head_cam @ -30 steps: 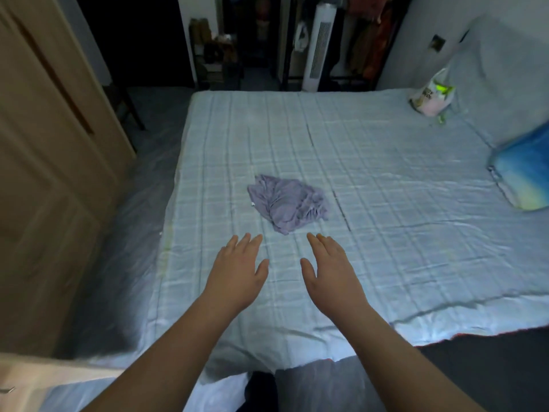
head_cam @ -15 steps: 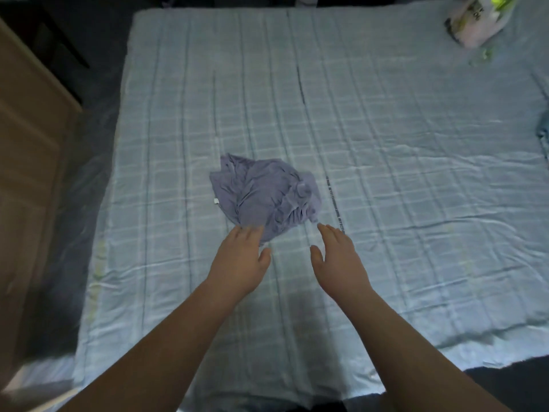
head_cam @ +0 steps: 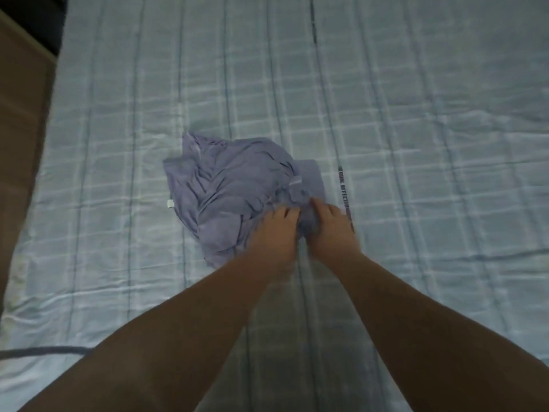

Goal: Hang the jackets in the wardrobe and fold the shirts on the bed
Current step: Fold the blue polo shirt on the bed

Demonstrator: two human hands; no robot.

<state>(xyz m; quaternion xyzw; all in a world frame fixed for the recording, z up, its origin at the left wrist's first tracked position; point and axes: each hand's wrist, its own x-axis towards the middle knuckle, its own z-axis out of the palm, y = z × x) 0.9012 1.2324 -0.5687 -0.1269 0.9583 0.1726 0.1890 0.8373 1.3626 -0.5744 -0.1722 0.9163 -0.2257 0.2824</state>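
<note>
A crumpled lilac shirt [head_cam: 231, 185] lies in a heap on the pale blue checked bed sheet [head_cam: 416, 120]. A small white tag sticks out at its left edge. My left hand [head_cam: 274, 233] and my right hand [head_cam: 331, 224] are side by side at the heap's near right corner. Both have their fingers curled into the cloth and pinch a bunched fold between them. Both forearms reach in from the bottom of the view.
A brown wooden wardrobe side [head_cam: 20, 120] runs along the left edge, with dark floor [head_cam: 32, 16] at the top left. A dark stripe with printed lettering [head_cam: 343, 188] runs down the sheet just right of the shirt.
Both hands moved forward from open above the sheet and closed on the shirt's near right corner. The view tilted down and came closer to the bed.
</note>
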